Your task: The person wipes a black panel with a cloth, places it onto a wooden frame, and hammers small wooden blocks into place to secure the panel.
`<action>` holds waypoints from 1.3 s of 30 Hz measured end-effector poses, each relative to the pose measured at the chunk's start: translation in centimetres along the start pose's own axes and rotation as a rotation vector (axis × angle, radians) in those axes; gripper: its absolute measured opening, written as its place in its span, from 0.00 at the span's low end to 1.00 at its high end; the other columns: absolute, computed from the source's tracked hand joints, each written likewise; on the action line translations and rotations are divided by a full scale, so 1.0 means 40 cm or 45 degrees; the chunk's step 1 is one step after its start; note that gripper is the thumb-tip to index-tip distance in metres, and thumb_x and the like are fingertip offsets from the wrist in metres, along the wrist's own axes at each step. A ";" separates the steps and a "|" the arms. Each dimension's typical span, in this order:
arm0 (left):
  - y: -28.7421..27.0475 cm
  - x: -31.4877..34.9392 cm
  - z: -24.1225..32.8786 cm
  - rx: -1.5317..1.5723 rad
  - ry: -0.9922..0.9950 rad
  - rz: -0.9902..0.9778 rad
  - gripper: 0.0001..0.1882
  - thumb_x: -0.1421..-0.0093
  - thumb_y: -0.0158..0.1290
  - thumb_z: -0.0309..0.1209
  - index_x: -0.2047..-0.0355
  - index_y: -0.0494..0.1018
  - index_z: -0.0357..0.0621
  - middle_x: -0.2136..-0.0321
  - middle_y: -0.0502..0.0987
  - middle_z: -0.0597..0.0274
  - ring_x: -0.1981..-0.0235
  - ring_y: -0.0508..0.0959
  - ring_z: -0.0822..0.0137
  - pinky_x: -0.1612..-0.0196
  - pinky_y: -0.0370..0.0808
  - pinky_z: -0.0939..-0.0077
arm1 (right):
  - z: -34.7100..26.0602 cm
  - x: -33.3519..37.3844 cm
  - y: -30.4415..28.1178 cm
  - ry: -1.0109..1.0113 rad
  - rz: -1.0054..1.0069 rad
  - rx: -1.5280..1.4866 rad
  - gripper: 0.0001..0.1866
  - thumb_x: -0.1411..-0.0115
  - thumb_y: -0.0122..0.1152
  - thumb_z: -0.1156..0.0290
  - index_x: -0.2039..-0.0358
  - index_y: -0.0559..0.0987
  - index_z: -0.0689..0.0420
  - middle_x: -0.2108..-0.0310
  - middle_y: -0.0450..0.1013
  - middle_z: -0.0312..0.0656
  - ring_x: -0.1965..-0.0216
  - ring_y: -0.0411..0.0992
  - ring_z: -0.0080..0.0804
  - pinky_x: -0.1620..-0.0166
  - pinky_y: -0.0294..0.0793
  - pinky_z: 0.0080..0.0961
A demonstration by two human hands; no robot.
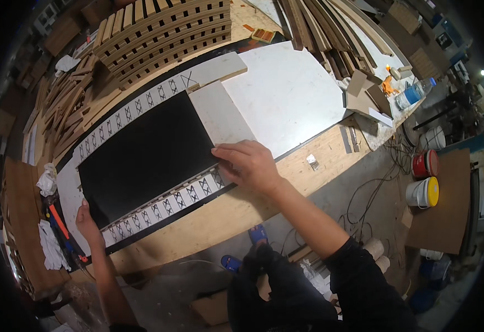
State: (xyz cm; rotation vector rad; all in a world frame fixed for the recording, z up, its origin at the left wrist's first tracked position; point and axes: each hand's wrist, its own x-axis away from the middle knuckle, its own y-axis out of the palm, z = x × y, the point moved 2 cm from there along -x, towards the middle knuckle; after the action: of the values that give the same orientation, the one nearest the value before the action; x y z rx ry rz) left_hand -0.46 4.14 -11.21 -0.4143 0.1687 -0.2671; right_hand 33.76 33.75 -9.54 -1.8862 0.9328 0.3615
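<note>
A flat black rectangular panel (148, 157) lies between two pale strips marked with rows of inked crosses, the far strip (117, 116) and the near strip (159, 207). My right hand (250, 166) is closed on the panel's near right corner, its fingers bent over the edge. At the near left corner, my left hand (89, 226) grips the panel's edge; the thumb points up and the other fingers are mostly hidden. A pale crosspiece (220, 110) borders the panel's right side, beside a wide white board (283, 97).
Slotted wooden pieces (164, 41) are stacked at the back, with loose strips (73, 105) left of them. Long wood strips (330, 33), an open cardboard box (366, 97) and a water bottle (415, 93) occupy the right end. Buckets (422, 192) and cables (364, 193) are on the floor.
</note>
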 end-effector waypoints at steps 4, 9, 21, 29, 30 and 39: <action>-0.016 -0.019 -0.013 -0.115 0.110 -0.004 0.22 0.34 0.48 0.42 0.80 0.67 0.39 0.82 0.62 0.74 0.76 0.59 0.78 0.71 0.59 0.80 | -0.021 -0.012 -0.019 0.092 -0.010 -0.020 0.15 0.53 0.65 0.73 0.61 0.80 0.51 0.60 0.77 0.34 0.64 0.74 0.32 0.60 0.73 0.28; -0.007 -0.030 -0.003 -0.273 0.094 -0.150 0.23 0.33 0.47 0.43 0.82 0.64 0.41 0.83 0.59 0.75 0.78 0.56 0.78 0.74 0.56 0.78 | -0.027 -0.029 -0.024 0.418 -0.173 -0.109 0.21 0.53 0.66 0.69 0.56 0.79 0.55 0.61 0.78 0.40 0.64 0.76 0.39 0.59 0.75 0.29; 0.006 -0.047 -0.036 -0.535 0.106 0.037 0.27 0.34 0.46 0.46 0.77 0.73 0.31 0.88 0.65 0.56 0.83 0.63 0.66 0.75 0.62 0.66 | 0.029 -0.139 -0.009 1.296 -0.488 -0.395 0.14 0.51 0.68 0.63 0.66 0.84 0.56 0.72 0.80 0.43 0.73 0.77 0.31 0.65 0.75 0.25; -0.015 -0.040 0.019 -0.900 0.197 0.100 0.23 0.33 0.40 0.44 0.73 0.75 0.37 0.75 0.76 0.45 0.71 0.74 0.42 0.68 0.69 0.55 | 0.004 -0.176 0.023 1.054 -0.434 -0.287 0.14 0.51 0.68 0.58 0.71 0.82 0.55 0.73 0.78 0.44 0.68 0.77 0.41 0.62 0.74 0.33; -0.015 -0.036 0.003 -0.891 0.213 0.117 0.23 0.33 0.39 0.43 0.73 0.75 0.38 0.75 0.76 0.45 0.71 0.74 0.42 0.67 0.70 0.54 | 0.002 -0.172 0.037 1.016 -0.467 -0.252 0.15 0.50 0.68 0.57 0.71 0.81 0.56 0.72 0.78 0.45 0.66 0.77 0.42 0.61 0.74 0.34; 0.021 0.026 0.090 -0.845 0.189 0.203 0.16 0.38 0.48 0.43 0.71 0.78 0.44 0.77 0.77 0.49 0.73 0.76 0.46 0.67 0.73 0.55 | -0.293 -0.300 0.273 0.013 -0.562 -0.166 0.30 0.53 0.69 0.61 0.49 0.71 0.50 0.46 0.65 0.43 0.43 0.63 0.44 0.42 0.63 0.42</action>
State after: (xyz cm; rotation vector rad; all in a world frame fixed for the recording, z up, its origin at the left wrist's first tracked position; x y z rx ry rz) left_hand 1.48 5.92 -8.41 -1.0351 0.4380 -0.0764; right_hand 16.15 26.43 -3.51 -2.1487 0.4854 0.1478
